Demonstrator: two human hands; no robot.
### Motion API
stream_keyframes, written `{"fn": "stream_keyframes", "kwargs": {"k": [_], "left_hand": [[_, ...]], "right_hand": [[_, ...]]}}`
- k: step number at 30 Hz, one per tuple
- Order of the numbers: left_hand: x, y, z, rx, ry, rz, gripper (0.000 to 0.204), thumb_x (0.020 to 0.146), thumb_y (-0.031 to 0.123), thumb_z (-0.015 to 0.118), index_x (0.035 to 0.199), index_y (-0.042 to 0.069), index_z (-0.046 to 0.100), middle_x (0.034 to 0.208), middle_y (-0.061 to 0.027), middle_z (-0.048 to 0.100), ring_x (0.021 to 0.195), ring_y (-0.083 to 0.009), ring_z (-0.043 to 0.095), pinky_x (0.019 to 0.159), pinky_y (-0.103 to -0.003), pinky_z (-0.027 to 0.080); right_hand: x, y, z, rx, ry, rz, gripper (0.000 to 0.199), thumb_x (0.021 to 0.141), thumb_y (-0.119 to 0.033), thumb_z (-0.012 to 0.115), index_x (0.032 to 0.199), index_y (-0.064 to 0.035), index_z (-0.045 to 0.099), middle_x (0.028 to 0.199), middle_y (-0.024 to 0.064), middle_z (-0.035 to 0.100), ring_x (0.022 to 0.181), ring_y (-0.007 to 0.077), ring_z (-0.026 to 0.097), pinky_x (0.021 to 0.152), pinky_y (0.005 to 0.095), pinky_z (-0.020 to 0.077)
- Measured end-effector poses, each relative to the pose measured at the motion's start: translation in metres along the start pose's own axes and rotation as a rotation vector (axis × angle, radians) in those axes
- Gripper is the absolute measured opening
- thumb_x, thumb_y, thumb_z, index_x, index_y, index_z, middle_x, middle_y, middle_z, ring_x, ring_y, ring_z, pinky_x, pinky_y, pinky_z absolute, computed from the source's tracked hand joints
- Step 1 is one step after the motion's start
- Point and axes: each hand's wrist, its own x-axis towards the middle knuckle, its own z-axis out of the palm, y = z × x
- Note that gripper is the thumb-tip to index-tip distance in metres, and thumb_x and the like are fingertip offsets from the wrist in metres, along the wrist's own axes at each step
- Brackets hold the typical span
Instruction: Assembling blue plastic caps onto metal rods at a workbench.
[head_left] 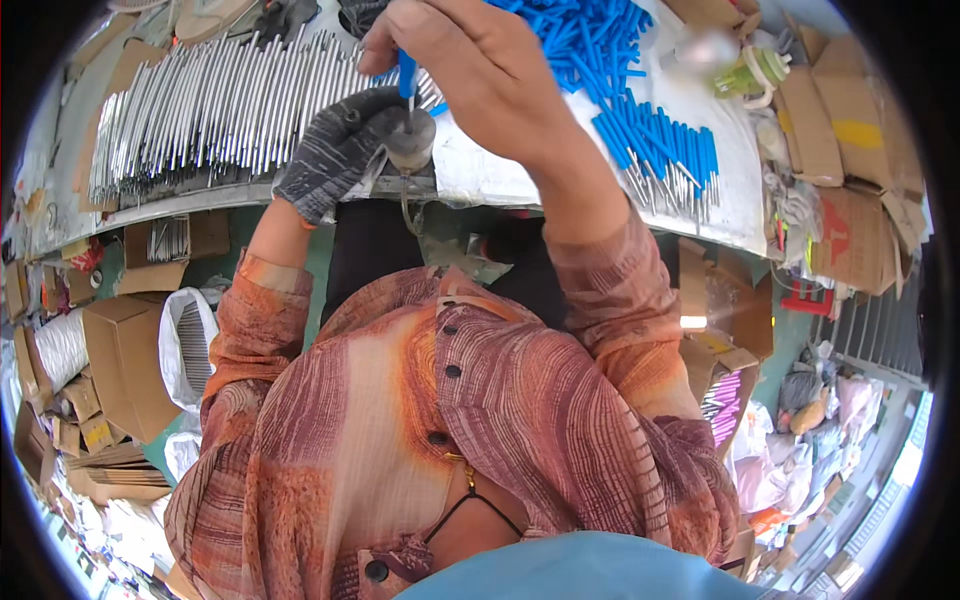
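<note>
Right hand (480,70) is pinching a blue handle piece (407,75) between bare fingers (385,45), holding it upright over a small round grey fixture (411,138) sitting at the near edge of the worktop (500,175); a thin metal pin appears to be running down from the blue piece into the fixture's top. Left hand (335,150), in a dark knit glove, is wrapping around the fixture's side, fingers closed on it and steadying it. Loose blue handles (590,40) are lying heaped toward the far right of the worktop, finished blue-handled tools (660,150) are lining up along the near right edge, bare metal rods (220,105) are spreading across the left half. Judgement: the press is going best with the blue piece kept vertical and centred on the fixture, the gloved grip staying firm so nothing is tilting, pressure straight down rather than sideways. Cardboard boxes (130,350) are standing on the floor below the left edge
</note>
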Motion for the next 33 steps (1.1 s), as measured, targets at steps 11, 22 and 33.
{"fn": "stream_keyframes", "kwargs": {"k": [11,22,33], "left_hand": [[0.0,0.011,-0.021,-0.122,0.241,-0.174,0.037,0.087,0.033,0.056,0.109,0.003,0.058,0.081,-0.0024,0.06,0.07,-0.0096,0.053,0.065,-0.025,0.043],[0.001,0.007,-0.035,-0.093,0.161,-0.097,0.042,0.094,0.036,0.039,0.117,0.003,0.053,0.097,-0.0025,0.057,0.073,-0.009,0.047,0.069,-0.024,0.042],[0.006,0.009,-0.026,-0.053,0.351,-0.245,0.055,0.093,0.05,0.035,0.104,0.003,0.062,0.074,-0.0003,0.049,0.069,-0.0115,0.047,0.061,-0.026,0.04]], "right_hand": [[-0.018,0.079,0.038,-0.049,0.078,0.244,0.036,0.095,-0.029,0.038,0.079,-0.0002,0.053,0.068,0.005,0.054,0.062,0.0117,0.054,0.056,0.0274,0.0451],[-0.039,0.084,0.052,0.231,0.209,0.27,0.031,0.088,-0.02,0.038,0.067,-0.0004,0.049,0.064,0.0061,0.051,0.061,0.0139,0.051,0.059,0.0287,0.0427],[-0.026,0.121,-0.01,-0.746,0.666,0.098,0.035,0.087,-0.034,0.048,0.09,-0.0003,0.054,0.076,0.02,0.058,0.072,0.0357,0.057,0.064,0.0453,0.0433]]}}
